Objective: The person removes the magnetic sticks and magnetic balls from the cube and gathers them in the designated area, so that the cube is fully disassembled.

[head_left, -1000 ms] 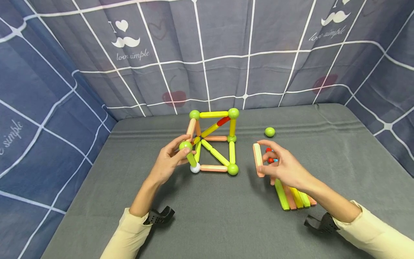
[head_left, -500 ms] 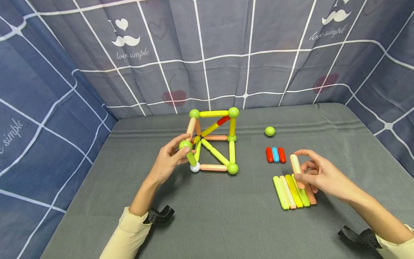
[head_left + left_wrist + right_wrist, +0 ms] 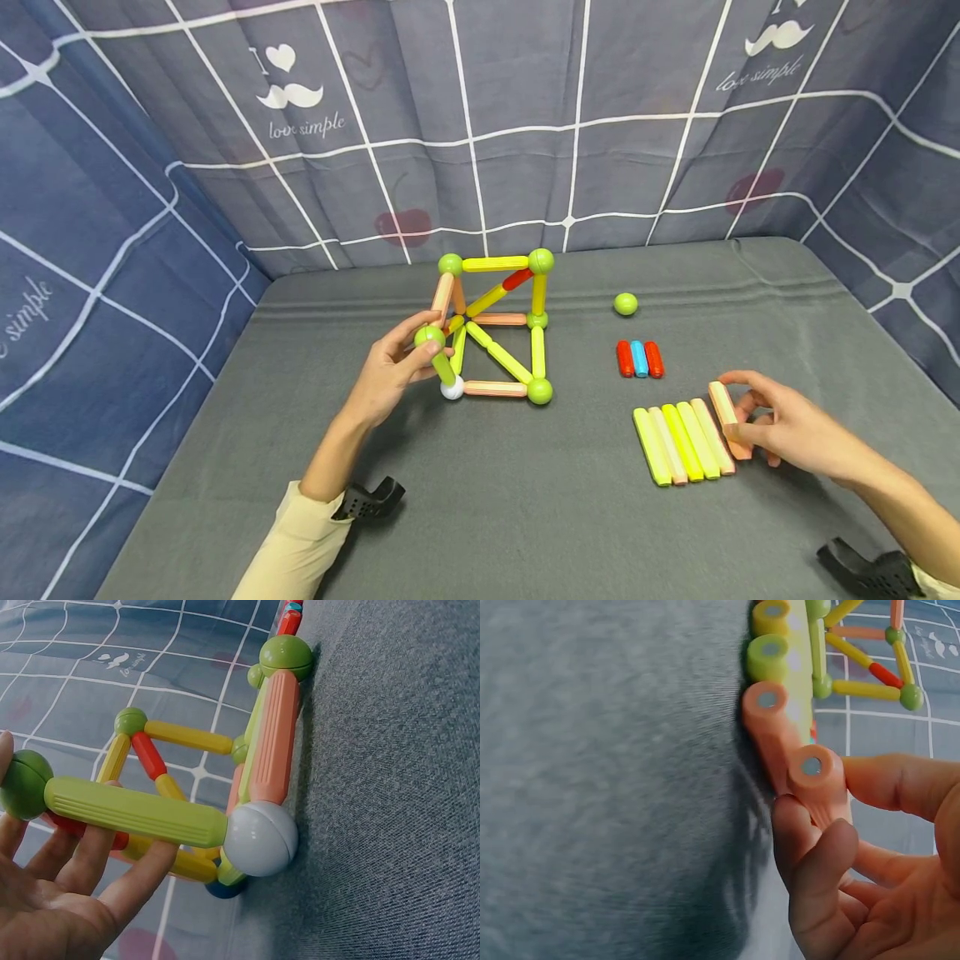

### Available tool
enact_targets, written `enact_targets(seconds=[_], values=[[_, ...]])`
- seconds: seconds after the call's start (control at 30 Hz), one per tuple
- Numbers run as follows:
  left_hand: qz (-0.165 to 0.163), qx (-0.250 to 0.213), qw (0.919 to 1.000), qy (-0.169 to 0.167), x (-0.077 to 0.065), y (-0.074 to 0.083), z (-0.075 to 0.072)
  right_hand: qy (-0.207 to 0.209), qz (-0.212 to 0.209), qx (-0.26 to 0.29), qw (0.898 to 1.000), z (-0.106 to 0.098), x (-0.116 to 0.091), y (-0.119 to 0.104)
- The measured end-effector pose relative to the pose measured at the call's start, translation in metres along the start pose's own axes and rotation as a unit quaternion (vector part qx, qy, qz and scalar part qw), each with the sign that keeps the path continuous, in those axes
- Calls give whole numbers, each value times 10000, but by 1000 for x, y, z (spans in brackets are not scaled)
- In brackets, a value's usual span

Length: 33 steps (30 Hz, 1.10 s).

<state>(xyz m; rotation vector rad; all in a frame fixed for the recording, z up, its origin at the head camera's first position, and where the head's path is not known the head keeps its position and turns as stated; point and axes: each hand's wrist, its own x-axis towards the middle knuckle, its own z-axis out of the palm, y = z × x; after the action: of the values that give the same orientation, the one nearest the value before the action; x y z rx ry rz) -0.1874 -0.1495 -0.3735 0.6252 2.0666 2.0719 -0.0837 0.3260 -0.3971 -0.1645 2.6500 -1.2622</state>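
- Right hand (image 3: 795,429) is pinching a peach stick (image 3: 729,421) between thumb and fingers, just beside the right end of the stick row (image 3: 679,442); contact with the row: cannot tell.
- Left hand (image 3: 393,367) is gripping the frame's green corner ball (image 3: 430,335), thumb on its near side; it seems to be steadying the frame (image 3: 495,388).
- Step in hand, judged: aligning the stick with the row. Next move is probably calling for laying it parallel, then releasing.
- Sticks are looking like smooth plastic, ribbed along their sides, showing grey, possibly magnetic discs at their round ends.
- Glossy balls are joining the frame's bars; woven grey cloth (image 3: 525,508) is lying beneath.
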Motion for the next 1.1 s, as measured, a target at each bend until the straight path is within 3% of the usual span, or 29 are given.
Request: enact_targets(seconds=[0.7,1.0,1.1], values=[[-3,22,10000,-9,-1,1,0,-483,-390,-103,9980,1,-2,14],[5,39,10000,26,-1,1,0,-318,-685,-88,9971,-2,-2,16],[-2,41,10000,24,0,0,0,-189,-599,-173,9979,-5,-2,15]])
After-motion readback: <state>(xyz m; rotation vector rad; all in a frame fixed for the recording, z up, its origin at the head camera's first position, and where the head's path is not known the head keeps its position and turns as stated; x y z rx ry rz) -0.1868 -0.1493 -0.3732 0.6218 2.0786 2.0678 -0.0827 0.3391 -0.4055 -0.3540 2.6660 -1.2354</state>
